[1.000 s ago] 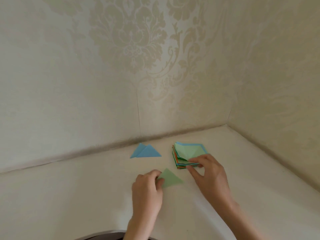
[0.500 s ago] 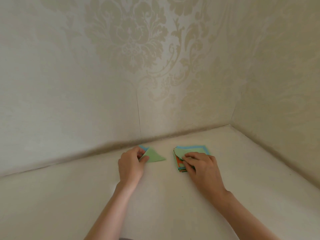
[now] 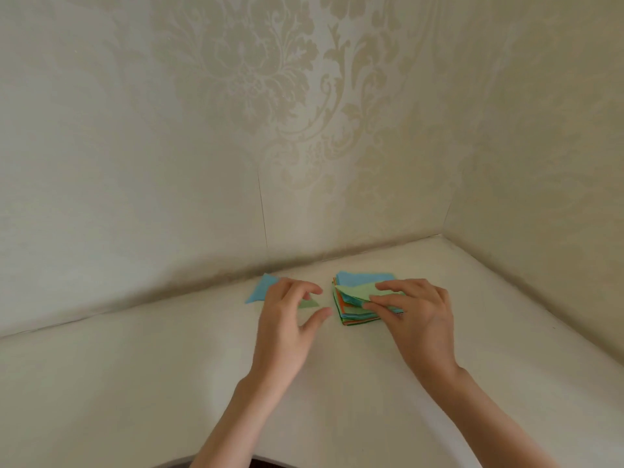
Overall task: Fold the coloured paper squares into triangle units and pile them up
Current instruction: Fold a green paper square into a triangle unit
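Observation:
A stack of coloured paper squares [image 3: 351, 314] lies on the white table near the back wall, its blue sheet uppermost at the rear. My right hand [image 3: 415, 315] pinches the light green top sheet [image 3: 358, 292] and lifts its near edge off the stack. To the left lie two folded triangle units: a blue triangle [image 3: 260, 290] underneath and a green triangle [image 3: 309, 304] on it. My left hand [image 3: 287, 322] hovers over them with fingers spread and relaxed, holding nothing, and it hides most of the green triangle.
The white table [image 3: 135, 383] runs into a corner formed by two walls [image 3: 540, 163] with pale damask wallpaper, close behind and to the right of the paper. A dark rim shows at the table's near edge [image 3: 263, 463].
My left hand carried the green triangle from the near table onto the blue triangle and let it go. My right hand has lifted the green top sheet off the stack.

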Demonstrator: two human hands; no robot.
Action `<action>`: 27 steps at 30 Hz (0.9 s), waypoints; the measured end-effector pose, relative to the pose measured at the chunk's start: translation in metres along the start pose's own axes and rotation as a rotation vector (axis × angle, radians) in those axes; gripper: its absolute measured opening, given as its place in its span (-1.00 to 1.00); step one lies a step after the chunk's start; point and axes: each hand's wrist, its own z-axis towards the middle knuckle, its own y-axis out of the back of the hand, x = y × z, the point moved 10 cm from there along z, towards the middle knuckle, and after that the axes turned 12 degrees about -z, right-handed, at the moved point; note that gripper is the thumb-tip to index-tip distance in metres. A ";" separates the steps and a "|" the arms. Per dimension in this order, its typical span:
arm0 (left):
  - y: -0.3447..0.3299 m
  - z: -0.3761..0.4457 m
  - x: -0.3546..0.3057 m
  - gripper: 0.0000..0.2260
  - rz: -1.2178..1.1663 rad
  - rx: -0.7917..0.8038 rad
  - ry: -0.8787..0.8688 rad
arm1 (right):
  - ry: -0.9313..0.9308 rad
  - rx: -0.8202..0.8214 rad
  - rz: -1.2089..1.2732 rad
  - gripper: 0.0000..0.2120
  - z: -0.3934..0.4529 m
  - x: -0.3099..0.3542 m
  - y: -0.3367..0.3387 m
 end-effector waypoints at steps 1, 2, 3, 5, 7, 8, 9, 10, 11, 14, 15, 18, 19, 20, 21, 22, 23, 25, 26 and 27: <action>-0.007 -0.004 -0.007 -0.76 -0.016 0.035 -0.025 | 0.027 -0.021 0.005 -0.93 -0.003 0.002 0.007; -0.014 -0.009 -0.013 -0.74 -0.029 0.065 -0.044 | 0.054 -0.037 0.010 -0.93 -0.006 0.005 0.013; -0.020 -0.014 -0.017 -0.73 -0.035 0.092 -0.052 | 0.079 -0.049 0.014 -0.93 -0.010 0.008 0.018; -0.029 -0.023 -0.022 -0.71 -0.028 0.133 -0.051 | 0.101 -0.043 0.024 -0.93 -0.017 0.011 0.023; -0.034 -0.031 -0.027 -0.71 -0.011 0.154 -0.071 | 0.109 -0.035 0.037 -0.92 -0.026 0.014 0.028; -0.036 -0.036 -0.032 -0.71 -0.001 0.168 -0.093 | 0.121 -0.032 0.044 -0.93 -0.032 0.016 0.031; -0.037 -0.041 -0.036 -0.72 0.013 0.188 -0.118 | 0.138 -0.022 0.054 -0.94 -0.039 0.019 0.032; -0.039 -0.045 -0.038 -0.75 0.031 0.213 -0.140 | 0.154 0.003 0.063 -0.94 -0.047 0.022 0.033; -0.042 -0.050 -0.039 -0.79 0.051 0.244 -0.155 | 0.164 0.040 0.068 -0.92 -0.054 0.024 0.031; -0.050 -0.062 -0.030 -0.91 0.093 0.343 -0.148 | 0.132 0.170 0.054 -0.82 -0.072 0.020 0.019; -0.051 -0.064 -0.026 -0.94 0.101 0.367 -0.139 | 0.113 0.217 0.043 -0.81 -0.076 0.017 0.013; -0.054 -0.066 -0.017 -0.96 0.111 0.394 -0.094 | 0.039 0.365 0.050 -0.77 -0.083 0.009 -0.002; -0.053 -0.066 -0.015 -0.96 0.112 0.389 -0.076 | 0.013 0.402 0.075 -0.76 -0.084 0.007 -0.005; -0.053 -0.067 -0.014 -0.96 0.110 0.380 -0.063 | -0.009 0.434 0.105 -0.75 -0.085 0.005 -0.007; -0.052 -0.067 -0.013 -0.95 0.104 0.368 -0.047 | -0.027 0.462 0.134 -0.74 -0.085 0.005 -0.009; -0.051 -0.067 -0.012 -0.94 0.097 0.355 -0.026 | -0.043 0.491 0.160 -0.72 -0.085 0.004 -0.011; -0.051 -0.066 -0.011 -0.93 0.090 0.341 -0.003 | -0.058 0.515 0.182 -0.71 -0.083 0.003 -0.012; -0.050 -0.066 -0.008 -0.90 0.095 0.309 0.041 | -0.087 0.553 0.199 -0.77 -0.081 0.000 -0.016; -0.050 -0.066 -0.006 -0.88 0.103 0.294 0.062 | -0.098 0.564 0.190 -0.84 -0.081 -0.001 -0.017; -0.049 -0.066 -0.005 -0.87 0.110 0.277 0.082 | -0.112 0.570 0.174 -0.90 -0.080 -0.002 -0.018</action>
